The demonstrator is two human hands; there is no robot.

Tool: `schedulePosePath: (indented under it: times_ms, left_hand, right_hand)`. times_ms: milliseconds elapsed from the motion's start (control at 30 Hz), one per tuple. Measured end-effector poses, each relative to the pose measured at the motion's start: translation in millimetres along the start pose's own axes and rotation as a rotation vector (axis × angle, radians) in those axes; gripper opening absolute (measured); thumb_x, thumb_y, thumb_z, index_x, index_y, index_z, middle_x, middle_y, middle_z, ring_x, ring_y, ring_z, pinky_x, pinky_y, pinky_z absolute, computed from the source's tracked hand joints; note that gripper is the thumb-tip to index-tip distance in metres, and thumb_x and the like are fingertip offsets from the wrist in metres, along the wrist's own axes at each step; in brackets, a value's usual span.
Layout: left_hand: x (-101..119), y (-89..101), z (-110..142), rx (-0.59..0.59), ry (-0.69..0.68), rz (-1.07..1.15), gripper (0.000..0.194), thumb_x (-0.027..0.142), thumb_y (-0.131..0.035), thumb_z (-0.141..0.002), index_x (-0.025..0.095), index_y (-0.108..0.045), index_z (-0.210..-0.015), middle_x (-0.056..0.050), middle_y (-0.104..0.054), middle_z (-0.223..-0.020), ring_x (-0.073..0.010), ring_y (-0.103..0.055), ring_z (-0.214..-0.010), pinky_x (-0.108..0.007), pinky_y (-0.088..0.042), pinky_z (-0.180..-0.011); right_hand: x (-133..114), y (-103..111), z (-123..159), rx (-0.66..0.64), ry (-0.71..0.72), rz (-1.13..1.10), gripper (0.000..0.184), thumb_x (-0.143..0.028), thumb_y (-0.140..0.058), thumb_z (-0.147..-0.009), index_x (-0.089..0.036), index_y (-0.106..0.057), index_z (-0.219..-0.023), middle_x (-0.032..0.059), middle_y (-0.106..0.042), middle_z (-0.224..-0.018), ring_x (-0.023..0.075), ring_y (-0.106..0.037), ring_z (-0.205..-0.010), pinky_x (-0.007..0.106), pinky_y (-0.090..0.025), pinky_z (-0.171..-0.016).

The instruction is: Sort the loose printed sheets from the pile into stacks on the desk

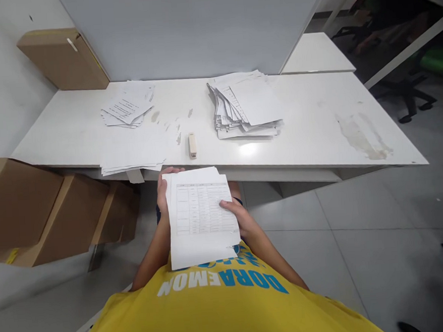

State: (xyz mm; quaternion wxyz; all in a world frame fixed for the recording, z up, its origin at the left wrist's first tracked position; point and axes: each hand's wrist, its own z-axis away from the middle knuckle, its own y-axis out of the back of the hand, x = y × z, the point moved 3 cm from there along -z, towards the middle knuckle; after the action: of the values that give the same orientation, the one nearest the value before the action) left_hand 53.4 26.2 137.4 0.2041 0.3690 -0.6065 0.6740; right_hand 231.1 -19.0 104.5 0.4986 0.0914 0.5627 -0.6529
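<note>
Several sheets of paper (204,243), the top one printed with a table, are held upright-tilted over my lap, in front of the desk's edge. My left hand (162,193) grips their left side, its fingers behind the sheets. On the right side my right hand (242,217) pinches them, thumb on the printed face and the other fingers hidden underneath. The right edge of the papers looks torn near the bottom. A small pale stapler (192,146) lies on the desk just beyond the papers.
On the white desk (309,124) a thick, uneven paper stack (253,103) lies at the back middle. A smaller pile (128,109) is at the back left, and blank sheets (133,159) overhang the front edge. Cardboard boxes (77,216) stand left; a grey panel (197,31) rises behind.
</note>
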Motion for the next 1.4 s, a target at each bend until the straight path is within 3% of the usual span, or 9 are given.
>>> schedulePosePath:
  times_ms: [133, 333, 500, 767, 900, 1133, 1300, 1400]
  left_hand:
    - [7.1, 13.1, 7.9, 0.076, 0.054, -0.097, 0.025, 0.042, -0.059, -0.087, 0.019, -0.069, -0.091, -0.007, -0.068, -0.099, -0.0238, -0.065, -0.105, -0.039, -0.052, -0.093]
    - [8.5, 10.6, 0.6, -0.051, 0.13, -0.261, 0.029, 0.044, -0.061, -0.086, 0.017, -0.071, -0.094, -0.01, -0.072, -0.102, -0.0265, -0.067, -0.104, -0.039, -0.053, -0.09]
    - [7.3, 2.9, -6.4, -0.124, 0.147, -0.28, 0.038, 0.045, -0.062, -0.086, 0.023, -0.066, -0.116, -0.007, -0.068, -0.116, -0.0219, -0.067, -0.099, -0.033, -0.054, -0.084]
    - [14.0, -5.5, -22.3, -0.25, 0.129, -0.394, 0.027, 0.042, -0.065, -0.084, 0.02, -0.069, -0.099, -0.01, -0.068, -0.12, -0.0274, -0.065, -0.108, -0.04, -0.054, -0.088]
    - [18.5, -6.4, -30.2, -0.249, 0.152, -0.432, 0.022, 0.037, -0.064, -0.084, 0.019, -0.071, -0.097, -0.009, -0.07, -0.117, -0.0273, -0.067, -0.105, -0.041, -0.054, -0.087]
    - [22.0, 5.4, -39.7, -0.258, 0.237, -0.479, 0.026, 0.035, -0.065, -0.08, 0.017, -0.075, -0.097, -0.009, -0.073, -0.111, -0.0282, -0.069, -0.102, -0.039, -0.056, -0.084]
    - [21.8, 11.3, -44.8, -0.289, 0.322, -0.492, 0.03, 0.035, -0.07, -0.075, 0.013, -0.076, -0.095, -0.013, -0.074, -0.106, -0.03, -0.07, -0.098, -0.037, -0.056, -0.08]
    - [19.2, 11.7, -44.6, -0.254, 0.273, -0.458, 0.031, 0.037, -0.07, -0.075, 0.013, -0.076, -0.096, -0.012, -0.074, -0.104, -0.03, -0.07, -0.099, -0.039, -0.056, -0.083]
  right_hand:
    - [4.1, -6.6, 12.5, -0.074, -0.066, 0.06, 0.054, -0.043, -0.08, -0.07, -0.024, -0.068, -0.119, 0.0077, -0.073, -0.117, 0.0298, -0.067, -0.112, 0.045, -0.055, -0.095]
    - [-6.8, -4.4, 7.2, -0.056, -0.049, 0.188, 0.054, -0.051, -0.076, -0.075, -0.022, -0.068, -0.121, 0.0103, -0.071, -0.121, 0.0295, -0.067, -0.112, 0.048, -0.053, -0.099]
    - [-21.0, 2.6, 0.9, -0.155, -0.048, 0.312, 0.06, -0.051, -0.075, -0.077, -0.024, -0.063, -0.129, 0.0084, -0.067, -0.13, 0.0276, -0.065, -0.116, 0.049, -0.049, -0.105]
    - [-31.6, 10.7, -1.8, -0.204, -0.114, 0.419, 0.067, -0.065, -0.061, -0.083, -0.024, -0.058, -0.136, 0.0078, -0.06, -0.139, 0.0274, -0.057, -0.127, 0.049, -0.041, -0.115]
    - [-33.4, 9.2, -6.5, -0.149, -0.054, 0.358, 0.067, -0.071, -0.058, -0.082, -0.024, -0.063, -0.129, 0.0079, -0.066, -0.131, 0.0277, -0.058, -0.125, 0.046, -0.046, -0.11]
    - [-32.1, 6.2, -10.7, -0.026, -0.061, 0.341, 0.066, -0.073, -0.065, -0.074, -0.017, -0.074, -0.108, 0.0117, -0.075, -0.108, 0.0297, -0.067, -0.106, 0.042, -0.055, -0.09]
    - [-36.5, 1.8, -15.5, 0.048, 0.031, 0.332, 0.061, -0.069, -0.066, -0.076, -0.017, -0.075, -0.104, 0.0108, -0.076, -0.103, 0.0292, -0.068, -0.105, 0.043, -0.052, -0.094]
    - [-37.0, -1.7, -19.8, 0.081, 0.096, 0.343, 0.058, -0.067, -0.064, -0.078, -0.017, -0.075, -0.105, 0.0096, -0.076, -0.104, 0.0282, -0.067, -0.107, 0.042, -0.05, -0.098]
